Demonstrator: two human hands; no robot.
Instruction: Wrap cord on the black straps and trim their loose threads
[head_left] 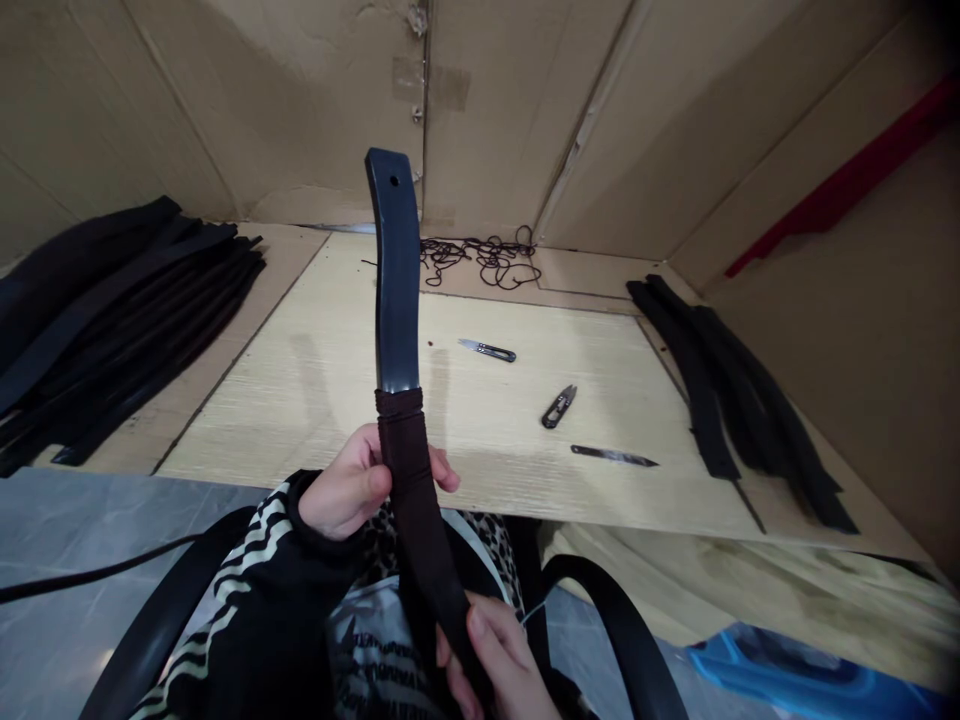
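A long, slightly curved black bar [397, 290] with a small hole near its squared top end stands up in front of me. Its lower length is covered by a dark brown sleeve [411, 490], with cord-like turns around the sleeve's upper edge. My left hand [352, 488] is closed around the sleeved part just below that edge, thumb in front and fingertips showing on the far side. Lower down, near my lap, my right hand [502, 650] grips the sleeved part too. The bottom end runs out of view.
Two thread snips [491, 350] [559, 407] and a pointed metal blade [615, 456] lie on the table [315, 400]. Tangled dark cord [502, 262] lies at the back. Dark curved strips are piled left [135, 330] and right [742, 380]. Cardboard walls [300, 110] enclose the table.
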